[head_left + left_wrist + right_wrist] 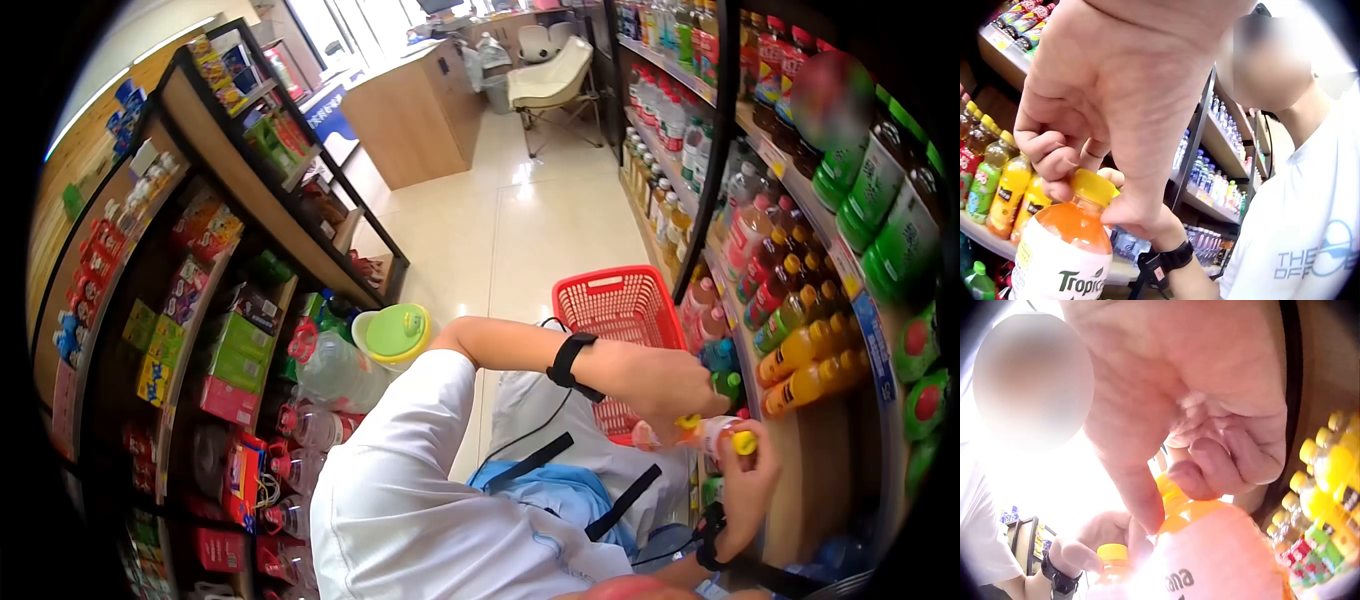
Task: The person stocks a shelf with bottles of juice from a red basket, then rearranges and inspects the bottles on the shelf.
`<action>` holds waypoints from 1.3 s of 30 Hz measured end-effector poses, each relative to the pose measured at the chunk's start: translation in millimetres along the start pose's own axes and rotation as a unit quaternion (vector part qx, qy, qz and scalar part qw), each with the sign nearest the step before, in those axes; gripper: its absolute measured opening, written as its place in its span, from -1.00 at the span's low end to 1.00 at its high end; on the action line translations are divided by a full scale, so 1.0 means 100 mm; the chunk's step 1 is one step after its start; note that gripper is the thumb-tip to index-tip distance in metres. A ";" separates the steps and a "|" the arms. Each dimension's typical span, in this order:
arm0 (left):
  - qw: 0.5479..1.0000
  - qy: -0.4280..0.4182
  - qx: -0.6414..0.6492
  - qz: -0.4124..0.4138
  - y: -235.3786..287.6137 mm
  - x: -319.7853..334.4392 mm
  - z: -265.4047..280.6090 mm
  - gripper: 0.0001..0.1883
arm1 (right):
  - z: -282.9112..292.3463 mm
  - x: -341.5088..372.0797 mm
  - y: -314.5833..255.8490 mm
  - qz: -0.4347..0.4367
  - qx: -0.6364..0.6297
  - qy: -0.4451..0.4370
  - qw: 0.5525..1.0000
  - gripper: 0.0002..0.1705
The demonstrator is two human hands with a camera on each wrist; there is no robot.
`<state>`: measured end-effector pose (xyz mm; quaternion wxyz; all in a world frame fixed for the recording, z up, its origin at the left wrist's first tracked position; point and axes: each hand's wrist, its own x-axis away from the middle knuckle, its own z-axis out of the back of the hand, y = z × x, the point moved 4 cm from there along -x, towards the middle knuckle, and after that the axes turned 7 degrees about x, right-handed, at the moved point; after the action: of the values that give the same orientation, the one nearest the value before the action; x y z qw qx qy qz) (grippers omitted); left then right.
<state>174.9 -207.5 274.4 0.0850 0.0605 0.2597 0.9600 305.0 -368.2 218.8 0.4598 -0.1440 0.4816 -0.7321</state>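
My left hand (660,380) reaches across, palm down, and pinches the neck of a Tropicana juice bottle (1063,269) under its yellow cap. That bottle holds orange liquid and has a white label. Beside it, my right hand (752,485) grips a second juice bottle (1207,550) by its neck, also labelled in pale colours. In the right wrist view, thumb and curled fingers close round its yellow cap (1169,487), while the left hand's bottle shows lower left. Both bottles are close together near the drink shelf, their bodies pointing towards the red basket (610,285).
On the right, shelves hold rows of juice bottles (815,375) and large green-labelled bottles (885,200). Water bottles (330,370) and boxed goods (240,350) line the left shelves. Ahead lie the tiled floor (480,230), a wooden counter (415,115) and a cream chair (550,75).
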 end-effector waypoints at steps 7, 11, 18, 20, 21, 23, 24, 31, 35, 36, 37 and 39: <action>0.974 0.117 0.142 -0.133 0.41 -0.69 0.26 -0.54 | 1.01 0.23 0.01 -0.021 -0.015 0.229 0.973 -0.78; 0.960 0.157 0.111 -0.204 0.70 -1.09 0.26 -0.63 | 1.38 0.32 0.17 -0.025 0.007 0.302 0.953 -0.74; 0.932 0.223 0.122 -0.257 0.58 -1.86 0.12 -0.64 | 1.70 0.22 0.67 -0.073 0.060 0.347 0.933 -0.70; 0.935 0.222 0.130 -0.245 0.52 -2.07 0.10 -0.64 | 1.75 0.22 0.73 -0.108 0.152 0.343 0.920 -0.66; 0.938 0.220 0.142 -0.226 0.48 -2.16 0.08 -0.63 | 1.75 0.21 0.74 -0.105 0.156 0.345 0.919 -0.66; 0.941 0.224 0.136 -0.214 0.42 -2.31 0.06 -0.62 | 1.74 0.20 0.80 -0.141 0.185 0.364 0.902 -0.64; 0.946 0.223 0.131 -0.197 0.38 -2.37 0.04 -0.61 | 1.75 0.20 0.86 -0.148 0.182 0.365 0.901 -0.63; 0.969 0.163 0.056 -0.178 0.24 -2.56 -0.07 -0.60 | 1.81 0.24 1.03 -0.124 0.192 0.372 0.900 -0.64; 0.968 0.169 0.017 -0.186 0.20 -2.61 -0.03 -0.59 | 1.75 0.29 0.98 -0.143 0.204 0.357 0.901 -0.58; 0.970 0.164 0.002 -0.181 0.22 -2.60 -0.01 -0.58 | 1.73 0.31 0.91 -0.144 0.246 0.357 0.890 -0.51; 0.971 0.160 -0.012 -0.177 0.22 -2.59 -0.01 -0.56 | 1.68 0.33 0.92 -0.149 0.246 0.354 0.890 -0.51; 0.968 0.156 -0.014 -0.196 0.20 -2.61 -0.04 -0.58 | 1.62 0.40 0.94 -0.135 0.210 0.402 0.881 -0.41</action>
<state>427.1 -277.1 262.6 0.2308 -0.1436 0.2628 0.9258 439.6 -504.4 210.7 0.1425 0.1992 0.4357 -0.8661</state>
